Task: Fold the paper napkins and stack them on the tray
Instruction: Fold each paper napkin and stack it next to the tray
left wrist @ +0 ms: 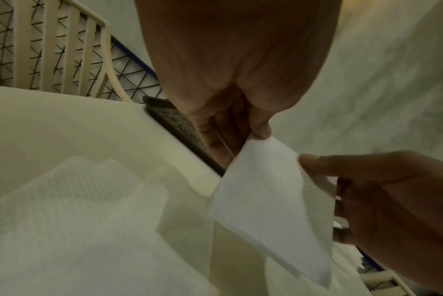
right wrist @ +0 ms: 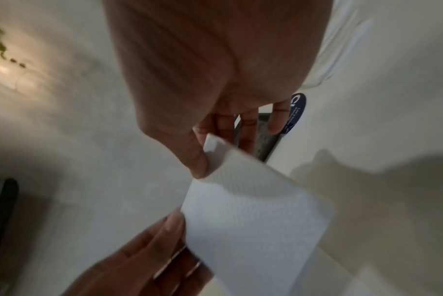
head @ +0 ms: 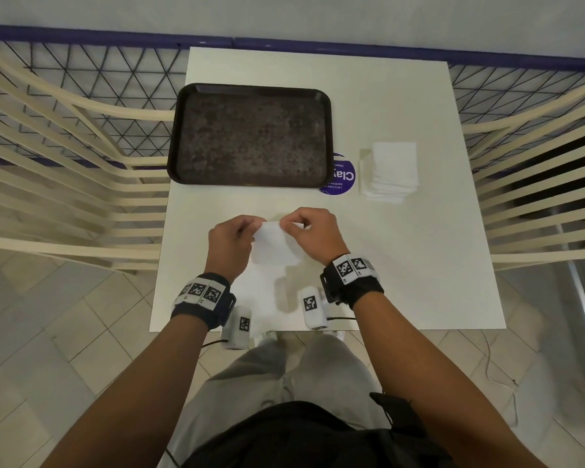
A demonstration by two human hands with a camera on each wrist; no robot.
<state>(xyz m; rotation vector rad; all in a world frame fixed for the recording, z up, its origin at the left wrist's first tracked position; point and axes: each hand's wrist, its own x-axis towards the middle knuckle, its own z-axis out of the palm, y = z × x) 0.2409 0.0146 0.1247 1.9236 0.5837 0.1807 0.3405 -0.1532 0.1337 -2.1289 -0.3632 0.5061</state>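
So both hands are up off the desk (head: 402, 265) pinching one napkin (head: 276, 244) by its top corners, roughly center frame in the head view: left hand (head: 232, 243) has the left corner between thumb and fingers, right hand (head: 313, 236) has the right one. The napkin hangs from them, looks like it's mid-fold or being opened up, can't really say which. Tray (head: 250, 135) sits in the upper middle, nothing on it yet, and the napkin pile (head: 390, 170) is off to its right, with a blue sticker (head: 343, 179) poking out between them. What looks like another loose sheet (head: 260, 292) lies flat on the desk under the hands. What could go wrong: that paper is super floppy, so if the corners don't line up before it gets pressed down you'd get a crooked fold. The pinch is also right at the edges, so a tug could tear it or let a corner slip out. Setting it down on that loose sheet could drag both around.
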